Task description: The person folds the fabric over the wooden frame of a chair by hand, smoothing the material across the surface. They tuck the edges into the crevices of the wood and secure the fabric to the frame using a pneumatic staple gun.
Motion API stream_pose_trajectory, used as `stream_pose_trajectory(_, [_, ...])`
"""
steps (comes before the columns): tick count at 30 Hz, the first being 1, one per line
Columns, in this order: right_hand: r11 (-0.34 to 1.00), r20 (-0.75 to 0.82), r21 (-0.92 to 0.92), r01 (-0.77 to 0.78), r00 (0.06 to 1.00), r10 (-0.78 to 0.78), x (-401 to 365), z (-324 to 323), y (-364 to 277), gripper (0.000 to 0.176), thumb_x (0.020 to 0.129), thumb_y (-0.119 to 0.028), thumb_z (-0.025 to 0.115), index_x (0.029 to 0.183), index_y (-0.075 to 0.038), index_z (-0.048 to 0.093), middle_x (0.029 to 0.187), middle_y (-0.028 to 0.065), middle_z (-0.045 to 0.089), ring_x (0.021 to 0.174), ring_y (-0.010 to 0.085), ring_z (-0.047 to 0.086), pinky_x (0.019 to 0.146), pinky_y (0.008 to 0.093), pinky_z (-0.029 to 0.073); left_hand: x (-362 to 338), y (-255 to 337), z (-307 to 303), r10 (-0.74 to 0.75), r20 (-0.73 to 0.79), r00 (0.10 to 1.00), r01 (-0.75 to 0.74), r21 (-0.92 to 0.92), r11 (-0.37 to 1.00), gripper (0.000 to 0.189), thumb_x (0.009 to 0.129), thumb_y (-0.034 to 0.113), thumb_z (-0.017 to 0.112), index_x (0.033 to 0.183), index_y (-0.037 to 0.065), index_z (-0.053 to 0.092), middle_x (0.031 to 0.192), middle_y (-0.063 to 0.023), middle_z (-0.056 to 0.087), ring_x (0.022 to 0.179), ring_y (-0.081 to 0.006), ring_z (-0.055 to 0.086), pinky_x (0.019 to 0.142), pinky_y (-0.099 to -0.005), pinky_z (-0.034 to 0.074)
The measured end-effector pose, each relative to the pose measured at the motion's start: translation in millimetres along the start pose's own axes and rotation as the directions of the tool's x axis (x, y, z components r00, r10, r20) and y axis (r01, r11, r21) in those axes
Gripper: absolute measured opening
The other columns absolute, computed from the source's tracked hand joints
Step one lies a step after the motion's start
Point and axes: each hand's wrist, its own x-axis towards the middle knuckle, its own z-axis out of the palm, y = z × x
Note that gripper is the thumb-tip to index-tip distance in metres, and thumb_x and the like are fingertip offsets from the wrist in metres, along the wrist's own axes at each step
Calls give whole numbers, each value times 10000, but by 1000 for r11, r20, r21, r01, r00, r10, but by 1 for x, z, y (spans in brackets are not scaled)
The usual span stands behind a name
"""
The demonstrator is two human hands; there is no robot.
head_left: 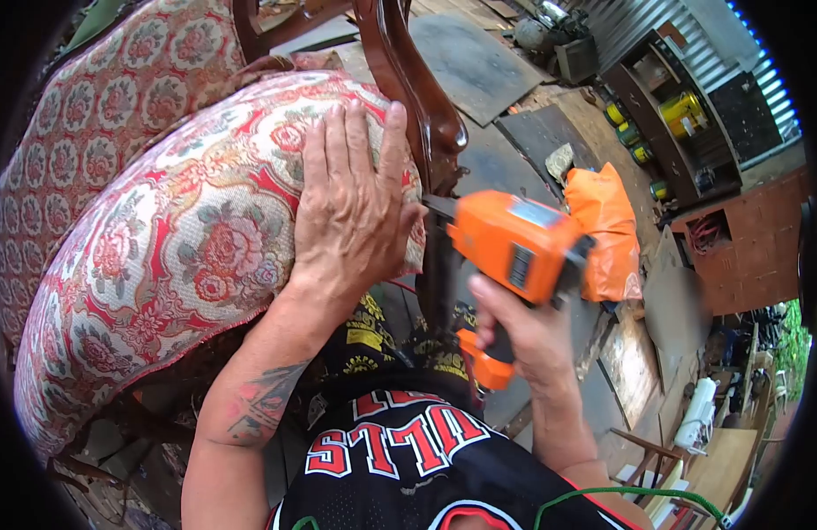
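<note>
A rounded chair seat covered in cream-and-red floral woven fabric [214, 221] sits in front of the person, to the left, beside a glossy dark-brown carved wooden chair arm [417, 97]. The left hand [351, 203] lies flat on the fabric near that side, fingers stretched out and together, pressing without gripping anything. The right hand [523, 331] is curled round the handle of a bright orange pistol-shaped tool [514, 247], whose dark nose points at the seat's edge; motion blur makes it hard to say whether it touches. Behind the seat rises a backrest in smaller-patterned floral fabric [64, 168]. Farther right, a crumpled orange plastic bag [603, 230] lies on the flat dark floor panels [470, 66], and a dark wooden shelf unit [669, 146] holds yellow cans [684, 115].
</note>
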Motion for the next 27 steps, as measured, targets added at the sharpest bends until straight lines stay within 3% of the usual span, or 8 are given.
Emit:
stream_pose_trajectory(7, [980,-313,-180,83,940,-137,13,-126,43,167,1005,-172,755,1025,-27,675,688,13,581,538,114,564,507,293,497,2,4,1,-32,32,999,31,28,999,1038,886,533,764,1659,-2,325,1614,-366,401,1524,-511,366,1291,-607,213])
stream_pose_trajectory(12, [877,-201,-480,-8,974,-102,127,-227,195,250,872,-144,794,984,44,673,779,78,687,695,175,655,670,378,542,8,9,-6,-36,94,995,20,164,986,1015,920,588,730,1646,-9,348,1606,-328,413,1529,-483,361,1283,-591,249])
stream_pose_trajectory(13, [828,-166,-561,-17,982,-93,152,-231,217,359,857,-163,763,1121,57,660,848,174,728,850,323,737,798,468,557,8,10,-7,-36,114,993,15,183,983,1015,921,598,724,1646,-6,351,1609,-329,408,1527,-484,363,1281,-589,253])
stream_pose_trajectory(16, [788,-174,-615,32,969,-176,222,-214,273,367,872,-127,735,1207,9,670,900,172,738,865,313,729,790,437,546,9,17,-11,-68,162,984,24,258,966,1029,913,632,715,1646,3,358,1620,-331,390,1523,-497,363,1273,-595,256])
stream_pose_trajectory(17, [744,-150,-665,-65,987,-48,247,-215,293,592,892,-162,745,1447,-58,568,1084,247,752,1047,427,722,924,491,537,12,18,-12,-75,175,982,29,253,967,1038,908,644,713,1645,4,361,1622,-331,386,1525,-500,360,1269,-602,255])
stream_pose_trajectory(22, [426,-109,-895,-136,990,85,321,-176,367,883,907,-212,758,1655,-44,319,1192,256,700,1135,437,692,959,546,548,16,18,-15,-120,239,964,53,269,962,1068,882,704,703,1632,12,387,1630,-338,366,1520,-528,351,1255,-623,259])
stream_pose_trajectory(24, [221,-24,-975,-16,999,-36,337,-165,402,883,905,-190,753,1651,7,323,1130,231,673,1093,405,684,938,519,554,17,19,-14,-126,237,963,47,312,949,1075,877,721,703,1628,16,396,1633,-340,356,1516,-535,353,1253,-630,254])
stream_pose_trajectory(27, [152,57,-985,83,985,-164,342,-154,442,852,892,-135,752,1636,0,358,1056,184,652,979,359,677,873,487,544,20,20,-17,-139,253,957,72,255,964,943,894,665,714,1589,65,499,1593,-335,424,1512,-518,378,1264,-632,240])
